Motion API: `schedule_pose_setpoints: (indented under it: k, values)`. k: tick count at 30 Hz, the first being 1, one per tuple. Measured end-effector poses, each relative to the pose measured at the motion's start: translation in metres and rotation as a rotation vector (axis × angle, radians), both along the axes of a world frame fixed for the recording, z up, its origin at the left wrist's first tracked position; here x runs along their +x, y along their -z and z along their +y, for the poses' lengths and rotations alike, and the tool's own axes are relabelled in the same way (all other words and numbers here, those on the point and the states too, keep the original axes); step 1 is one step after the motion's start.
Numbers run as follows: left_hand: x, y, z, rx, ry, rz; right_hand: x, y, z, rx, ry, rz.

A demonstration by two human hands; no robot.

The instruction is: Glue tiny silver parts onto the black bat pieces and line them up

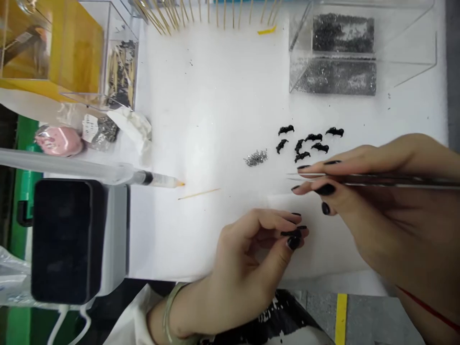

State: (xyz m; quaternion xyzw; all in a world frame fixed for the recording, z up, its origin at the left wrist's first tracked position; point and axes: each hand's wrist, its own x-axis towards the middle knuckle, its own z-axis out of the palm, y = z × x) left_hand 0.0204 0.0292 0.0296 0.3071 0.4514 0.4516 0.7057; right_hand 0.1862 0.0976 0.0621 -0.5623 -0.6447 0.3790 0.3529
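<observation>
My left hand (255, 263) is closed at the lower middle, pinching a small black piece (289, 234) between thumb and fingertips. My right hand (373, 206) holds thin metal tweezers (345, 178), their tips pointing left, above and to the right of my left hand. Several small black curved pieces (314, 137) lie on the white surface just beyond the tweezers. Left of them is a little pile of shiny silver bits (256, 158). A thin wooden stick (199, 193) lies farther left, near the orange tip of a syringe (161, 180).
Clear boxes stand at the top left and top right, the right one by dark glittery blocks (343, 76). Upright sticks (217, 14) line the far edge. A black-screened device (66, 239), a pink wrapped lump (59, 140) and crumpled white tissue (133, 127) are at left.
</observation>
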Motion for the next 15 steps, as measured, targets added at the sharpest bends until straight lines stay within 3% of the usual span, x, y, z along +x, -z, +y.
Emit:
schedule_pose_setpoints:
  k: [2, 8, 15]
  values:
    - [-0.002, 0.0, 0.0, 0.01, 0.017, -0.003, -0.012, 0.006, 0.011, 0.05, -0.024, -0.054]
    - [-0.002, -0.005, 0.006, -0.009, 0.032, 0.027, -0.023, 0.03, 0.025, -0.038, -0.063, 0.025]
    - [0.001, 0.0, 0.006, 0.006, -0.014, 0.008, -0.021, 0.031, 0.026, -0.117, -0.052, 0.044]
